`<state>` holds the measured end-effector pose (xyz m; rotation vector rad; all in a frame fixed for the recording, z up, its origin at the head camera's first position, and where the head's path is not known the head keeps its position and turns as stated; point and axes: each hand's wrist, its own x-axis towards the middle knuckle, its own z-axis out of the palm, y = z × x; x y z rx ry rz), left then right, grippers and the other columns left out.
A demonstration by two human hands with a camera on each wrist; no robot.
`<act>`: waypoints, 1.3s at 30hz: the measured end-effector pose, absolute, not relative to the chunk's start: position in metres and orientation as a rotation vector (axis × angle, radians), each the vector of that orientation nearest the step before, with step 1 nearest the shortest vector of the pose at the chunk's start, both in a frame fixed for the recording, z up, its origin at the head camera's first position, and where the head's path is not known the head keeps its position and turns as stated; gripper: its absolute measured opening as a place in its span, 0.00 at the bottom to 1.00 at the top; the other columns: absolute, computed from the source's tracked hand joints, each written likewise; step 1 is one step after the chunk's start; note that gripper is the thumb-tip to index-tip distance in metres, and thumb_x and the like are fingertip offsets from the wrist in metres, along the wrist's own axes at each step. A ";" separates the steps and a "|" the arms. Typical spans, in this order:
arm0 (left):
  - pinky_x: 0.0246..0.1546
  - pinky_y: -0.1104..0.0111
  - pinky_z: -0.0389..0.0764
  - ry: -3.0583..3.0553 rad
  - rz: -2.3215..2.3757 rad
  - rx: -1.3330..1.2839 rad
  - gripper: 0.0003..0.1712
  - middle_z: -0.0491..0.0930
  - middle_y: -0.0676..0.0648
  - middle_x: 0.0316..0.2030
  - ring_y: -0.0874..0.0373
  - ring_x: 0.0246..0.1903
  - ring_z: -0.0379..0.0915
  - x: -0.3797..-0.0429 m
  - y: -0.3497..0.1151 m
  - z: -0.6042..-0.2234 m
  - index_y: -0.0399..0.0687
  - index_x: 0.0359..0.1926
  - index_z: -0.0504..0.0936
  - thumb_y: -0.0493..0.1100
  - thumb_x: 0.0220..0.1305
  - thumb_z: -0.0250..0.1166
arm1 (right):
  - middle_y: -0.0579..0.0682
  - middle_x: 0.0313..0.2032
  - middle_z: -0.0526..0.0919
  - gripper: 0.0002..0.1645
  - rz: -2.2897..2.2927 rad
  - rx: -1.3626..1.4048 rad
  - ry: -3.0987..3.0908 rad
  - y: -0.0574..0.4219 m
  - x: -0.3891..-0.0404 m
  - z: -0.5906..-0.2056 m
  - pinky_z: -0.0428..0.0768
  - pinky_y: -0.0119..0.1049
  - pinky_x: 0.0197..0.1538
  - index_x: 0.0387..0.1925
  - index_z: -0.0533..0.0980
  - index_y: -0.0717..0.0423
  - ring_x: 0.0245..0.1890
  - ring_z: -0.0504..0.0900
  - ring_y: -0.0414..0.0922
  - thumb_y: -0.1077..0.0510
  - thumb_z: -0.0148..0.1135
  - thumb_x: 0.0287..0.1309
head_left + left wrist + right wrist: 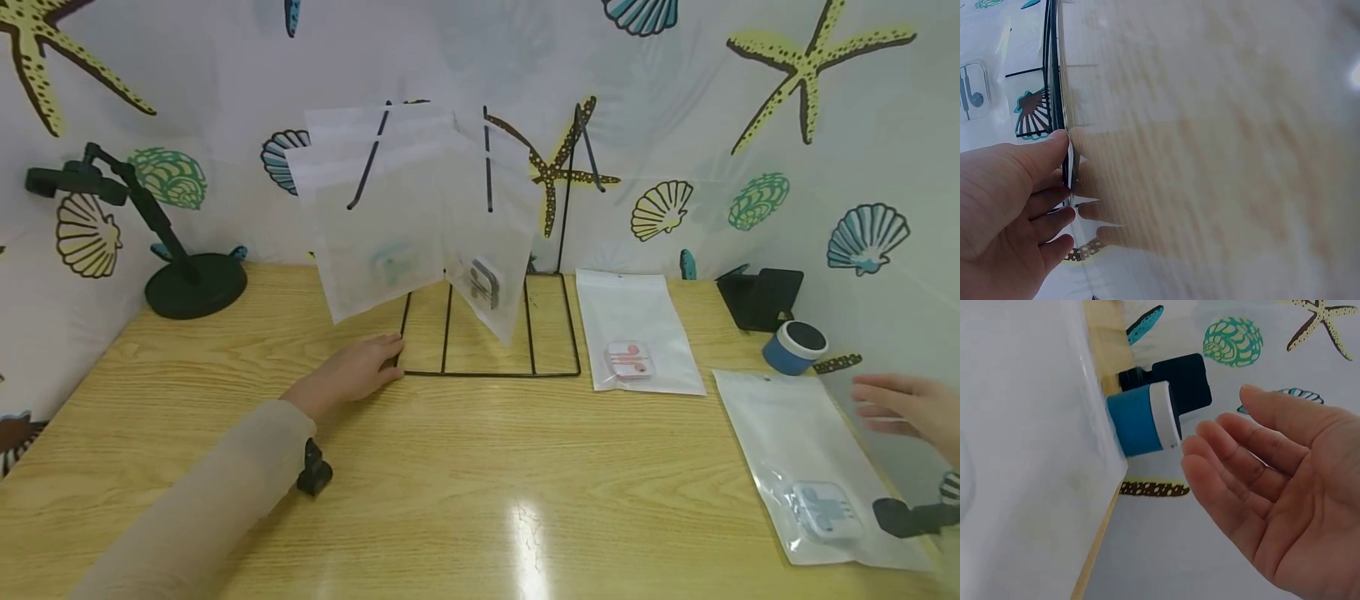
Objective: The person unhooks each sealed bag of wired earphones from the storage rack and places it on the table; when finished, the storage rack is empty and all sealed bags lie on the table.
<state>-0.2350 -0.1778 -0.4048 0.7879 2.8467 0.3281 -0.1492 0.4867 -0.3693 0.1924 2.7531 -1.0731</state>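
Note:
My left hand (351, 377) pinches the front left corner of a black wire display rack (491, 375) between thumb and fingers. From the rack's hooks hang white zip pouches (405, 179); one at the front right shows dark earphones (484, 283) in a case, another a blurred teal item. My right hand (913, 410) hovers at the right table edge with fingers loosely bent, holding nothing. Close to it are a large pouch (780, 433) with white earphones (825, 510) and a blue cylinder with a white rim (1138, 419), both apart from the hand.
A smaller pouch (626, 308) with pink earphones lies right of the rack. Behind the blue cylinder sits a black stand (761, 296). At the back left stands a black folding-arm stand (195, 286). A patterned curtain (480, 50) closes off the back of the wooden table (420, 483).

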 end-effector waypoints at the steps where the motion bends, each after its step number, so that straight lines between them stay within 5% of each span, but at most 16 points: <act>1: 0.52 0.55 0.55 2.846 0.331 0.788 0.32 0.52 0.37 0.58 0.46 0.56 0.48 -0.235 -0.178 -0.405 0.37 0.59 0.54 0.49 0.58 0.50 | 0.71 0.48 0.61 0.41 -1.072 0.183 2.781 0.481 -0.150 -0.365 0.76 0.35 0.33 0.54 0.53 0.72 0.31 0.76 0.37 0.41 0.41 0.54; 5: 0.52 0.55 0.55 2.845 0.338 0.786 0.32 0.52 0.38 0.58 0.46 0.56 0.48 -0.236 -0.178 -0.405 0.37 0.59 0.54 0.49 0.58 0.50 | 0.60 0.44 0.68 0.39 -1.073 0.154 2.859 0.455 -0.153 -0.345 0.76 0.31 0.30 0.53 0.57 0.71 0.29 0.75 0.33 0.41 0.44 0.53; 10: 0.52 0.56 0.55 2.853 0.326 0.787 0.32 0.52 0.38 0.58 0.47 0.56 0.48 -0.236 -0.179 -0.406 0.38 0.59 0.54 0.50 0.58 0.50 | 0.61 0.43 0.69 0.37 -1.080 0.105 2.901 0.419 -0.158 -0.322 0.76 0.29 0.32 0.52 0.60 0.66 0.30 0.75 0.37 0.39 0.44 0.52; 18: 0.52 0.56 0.56 2.866 0.310 0.794 0.32 0.53 0.38 0.57 0.46 0.55 0.50 -0.237 -0.180 -0.409 0.38 0.59 0.55 0.50 0.58 0.51 | 0.41 0.37 0.74 0.33 -1.118 0.012 2.926 0.366 -0.167 -0.295 0.75 0.28 0.32 0.51 0.64 0.56 0.32 0.77 0.40 0.39 0.48 0.49; 39: 0.51 0.56 0.57 2.874 0.301 0.824 0.32 0.54 0.37 0.57 0.45 0.55 0.51 -0.235 -0.179 -0.406 0.36 0.58 0.57 0.49 0.58 0.51 | 0.53 0.36 0.75 0.21 -1.447 -0.389 2.865 0.264 -0.190 -0.278 0.76 0.31 0.31 0.44 0.71 0.56 0.31 0.75 0.41 0.50 0.54 0.50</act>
